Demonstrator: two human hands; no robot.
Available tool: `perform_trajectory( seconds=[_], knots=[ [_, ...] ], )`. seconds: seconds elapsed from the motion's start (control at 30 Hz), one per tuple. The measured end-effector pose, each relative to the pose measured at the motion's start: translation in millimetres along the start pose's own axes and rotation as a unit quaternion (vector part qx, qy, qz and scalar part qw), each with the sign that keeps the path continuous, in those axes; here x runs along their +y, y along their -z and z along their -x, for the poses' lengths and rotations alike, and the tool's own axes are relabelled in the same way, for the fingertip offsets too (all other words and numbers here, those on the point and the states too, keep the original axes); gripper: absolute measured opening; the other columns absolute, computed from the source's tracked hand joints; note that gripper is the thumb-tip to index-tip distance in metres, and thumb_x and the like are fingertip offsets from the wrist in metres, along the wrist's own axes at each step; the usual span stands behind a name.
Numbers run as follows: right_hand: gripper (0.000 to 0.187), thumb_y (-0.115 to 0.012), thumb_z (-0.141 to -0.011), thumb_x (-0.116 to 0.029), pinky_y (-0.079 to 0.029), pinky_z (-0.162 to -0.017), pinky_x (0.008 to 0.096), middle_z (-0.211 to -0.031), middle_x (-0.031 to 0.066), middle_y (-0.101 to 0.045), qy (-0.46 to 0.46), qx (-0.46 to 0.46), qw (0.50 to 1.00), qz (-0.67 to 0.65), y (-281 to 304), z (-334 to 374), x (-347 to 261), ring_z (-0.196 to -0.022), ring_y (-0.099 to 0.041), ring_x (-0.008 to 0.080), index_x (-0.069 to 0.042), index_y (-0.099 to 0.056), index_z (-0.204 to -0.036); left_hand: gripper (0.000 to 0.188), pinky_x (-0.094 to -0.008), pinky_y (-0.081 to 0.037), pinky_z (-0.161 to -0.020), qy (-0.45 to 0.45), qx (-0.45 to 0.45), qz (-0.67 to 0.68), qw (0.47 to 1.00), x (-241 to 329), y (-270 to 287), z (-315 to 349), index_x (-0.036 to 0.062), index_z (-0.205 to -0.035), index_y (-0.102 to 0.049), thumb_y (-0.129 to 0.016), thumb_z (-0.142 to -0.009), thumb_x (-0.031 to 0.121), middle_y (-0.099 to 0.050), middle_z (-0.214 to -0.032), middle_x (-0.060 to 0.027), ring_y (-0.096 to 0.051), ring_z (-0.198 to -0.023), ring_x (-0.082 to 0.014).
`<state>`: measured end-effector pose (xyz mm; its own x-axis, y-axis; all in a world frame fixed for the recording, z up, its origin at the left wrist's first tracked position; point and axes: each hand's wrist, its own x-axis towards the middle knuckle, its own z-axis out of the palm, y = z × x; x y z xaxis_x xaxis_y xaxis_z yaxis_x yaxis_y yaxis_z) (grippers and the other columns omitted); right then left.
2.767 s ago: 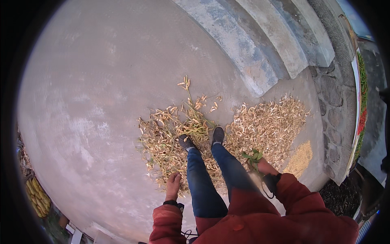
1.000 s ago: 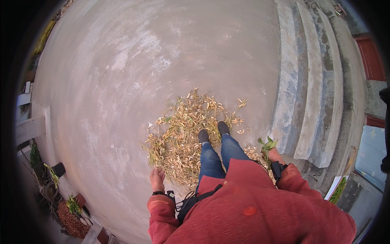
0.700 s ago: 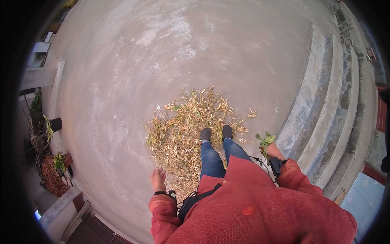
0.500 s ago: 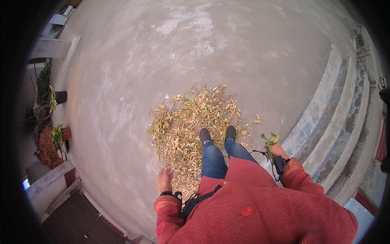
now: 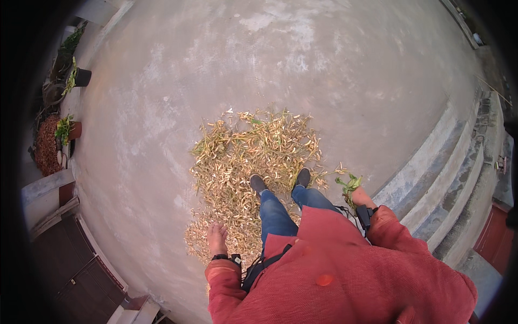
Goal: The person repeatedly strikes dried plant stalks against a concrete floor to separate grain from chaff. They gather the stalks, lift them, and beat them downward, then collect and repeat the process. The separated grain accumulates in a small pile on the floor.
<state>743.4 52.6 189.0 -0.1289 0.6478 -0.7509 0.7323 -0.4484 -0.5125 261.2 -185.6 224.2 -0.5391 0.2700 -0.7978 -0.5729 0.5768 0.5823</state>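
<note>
A broad pile of dried, straw-coloured pods and stalks [image 5: 243, 162] covers the ground around my feet. My right hand [image 5: 362, 197], out to the right of the pile, is closed around a small bunch of green leaves [image 5: 350, 185]. The leaves hang past its fingers on the far side. My left hand [image 5: 217, 237] is held low over the pile's near left part, its fingers apart and nothing visible in them. Its palm side is hidden. Dark shoes [image 5: 258, 183] on my feet stand on the pods.
Concrete steps [image 5: 431, 178] rise at the right. Along the left edge stand a black plant pot [image 5: 82, 77], a brown plant pot [image 5: 75, 130] and a reddish-brown heap [image 5: 47, 146]. A dark double door [image 5: 81, 264] is at lower left. Grey concrete ground [image 5: 145, 135] surrounds the pile.
My feet have moved further apart, the left one shifting left. The view has turned, so the plant pots appear higher. My right hand still holds the leaves; my left hand stays low.
</note>
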Motion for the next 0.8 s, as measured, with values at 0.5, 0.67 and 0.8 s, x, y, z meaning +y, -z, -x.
perform_trajectory(
  seconds=[0.5, 0.67, 0.8],
  knots=[
    [0.015, -0.058, -0.075, -0.014, -0.045, -0.053, 0.0358, -0.066, 0.0130, -0.057, 0.042, -0.050, 0.996, 0.064, -34.9, -17.0, -93.9, -0.058, -0.056, 0.0206, 0.001, -0.057, -0.079, 0.031, -0.0270, -0.047, -0.069, 0.080, 0.082, 0.078, 0.990, -48.6, 58.7, 19.4, 0.0065, -0.113, -0.048, -0.051, -0.088, 0.024, -0.057, -0.099, -0.0086, -0.057, -0.081, -0.0174],
    [0.016, -0.059, -0.074, -0.014, -0.045, -0.051, 0.0349, -0.065, 0.0110, -0.057, -0.010, -0.035, 0.993, 0.114, -39.7, -1.0, -88.0, -0.056, -0.055, 0.0197, 0.001, -0.056, -0.079, 0.031, -0.0265, -0.047, -0.069, 0.069, 0.059, 0.052, 0.995, -16.1, 60.5, -10.0, 0.0057, -0.113, -0.047, -0.050, -0.088, 0.023, -0.057, -0.099, -0.0072, -0.056, -0.080, -0.0166],
    [0.015, -0.059, -0.074, -0.013, -0.046, -0.052, 0.0343, -0.066, 0.0096, -0.058, -0.046, -0.018, 0.997, 0.063, -46.6, 1.3, -73.3, -0.056, -0.055, 0.0188, 0.000, -0.056, -0.080, 0.034, -0.0264, -0.046, -0.071, 0.037, 0.015, 0.039, 0.998, 7.7, 55.1, -23.6, 0.0048, -0.116, -0.046, -0.048, -0.088, 0.023, -0.056, -0.101, -0.0089, -0.056, -0.083, -0.0171]
  ],
)
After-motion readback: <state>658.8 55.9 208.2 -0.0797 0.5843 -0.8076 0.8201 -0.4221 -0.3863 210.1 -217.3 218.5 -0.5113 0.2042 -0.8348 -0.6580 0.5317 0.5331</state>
